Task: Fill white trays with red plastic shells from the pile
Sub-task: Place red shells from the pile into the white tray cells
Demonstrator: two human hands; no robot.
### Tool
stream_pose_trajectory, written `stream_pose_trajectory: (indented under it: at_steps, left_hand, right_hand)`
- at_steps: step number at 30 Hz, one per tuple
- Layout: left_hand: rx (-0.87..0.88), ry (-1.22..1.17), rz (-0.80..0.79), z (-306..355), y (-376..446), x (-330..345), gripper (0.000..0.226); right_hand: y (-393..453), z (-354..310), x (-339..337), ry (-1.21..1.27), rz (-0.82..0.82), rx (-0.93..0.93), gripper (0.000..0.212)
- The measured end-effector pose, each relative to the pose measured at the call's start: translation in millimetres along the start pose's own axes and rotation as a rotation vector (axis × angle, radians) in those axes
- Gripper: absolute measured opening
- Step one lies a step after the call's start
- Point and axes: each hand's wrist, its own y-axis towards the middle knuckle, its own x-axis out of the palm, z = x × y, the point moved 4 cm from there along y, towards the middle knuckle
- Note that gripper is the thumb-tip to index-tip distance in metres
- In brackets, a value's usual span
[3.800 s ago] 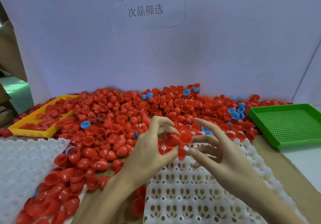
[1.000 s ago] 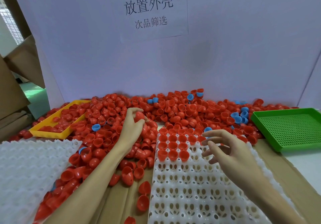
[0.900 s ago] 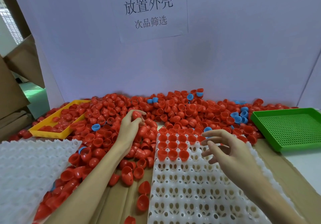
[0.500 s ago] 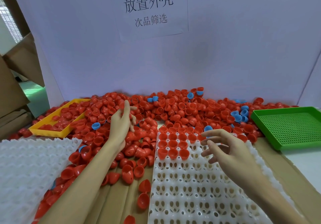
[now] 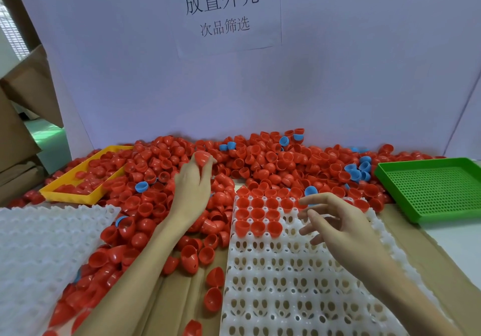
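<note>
Fingers (image 5: pixel 205 165) of left hand (image 5: pixel 191 189) pinch red shell (image 5: pixel 202 157); right hand (image 5: pixel 341 225) hovers over white tray (image 5: pixel 286 283).

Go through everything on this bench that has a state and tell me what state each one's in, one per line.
left hand: fingers curled round a red shell, raised over the pile
right hand: holds nothing, fingers loosely spread above the middle tray
middle white tray: far cells filled, most cells bare
left white tray: no shells in its cells
yellow tray: holds red shells
green tray: nothing in it
</note>
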Motion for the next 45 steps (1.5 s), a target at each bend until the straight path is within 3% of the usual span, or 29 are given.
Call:
stream_pose_trajectory:
  at_steps: [4,7,9,11,15,17,23,30,38,41,45]
  left_hand:
    - [0.020,-0.290,-0.380,29.7,-38.9,23.1,0.036]
    - [-0.006,-0.401,-0.596,42.6,-68.7,41.9,0.046]
    - [-0.009,-0.485,-0.674,50.8,-81.1,46.9,0.047]
    - [-0.012,-0.526,-0.711,55.6,-88.4,48.6,0.051]
    - [-0.031,-0.482,-0.788,57.2,-94.6,48.5,0.093]
    - [-0.045,-0.476,-0.788,55.8,-94.5,47.8,0.092]
    - [-0.060,-0.624,-0.635,50.5,-89.3,39.7,0.035]
    - [-0.032,-0.645,-0.573,50.8,-84.5,35.5,0.020]
    - [-0.010,-0.680,-0.570,48.8,-85.2,38.1,0.031]
    - [0.000,-0.639,-0.522,45.5,-84.9,40.4,0.025]
    - [0.028,-0.514,-0.393,39.5,-83.8,40.9,0.019]
  right_hand:
    - [-2.2,-5.3,3.7,0.033,-0.029,-0.054,0.022]
    - [-7.0,-14.1,10.9,0.089,-0.143,-0.139,0.044]
    - [-10.7,-18.3,15.5,0.052,-0.223,-0.209,0.058]
    - [-12.9,-20.2,18.9,-0.015,-0.246,-0.265,0.057]
    - [-14.1,-22.9,20.1,-0.145,-0.162,-0.339,0.050]
    - [-14.2,-23.8,18.7,-0.162,-0.112,-0.364,0.044]
    - [-8.8,-15.6,9.8,-0.212,-0.007,-0.290,0.035]
    - [-5.6,-10.3,8.2,-0.199,0.017,-0.263,0.031]
    - [-7.9,-16.6,9.9,-0.147,0.008,-0.279,0.014]
    - [-8.7,-18.9,10.7,-0.129,-0.020,-0.269,0.019]
    - [-7.4,-17.9,12.1,-0.126,-0.106,-0.261,0.008]
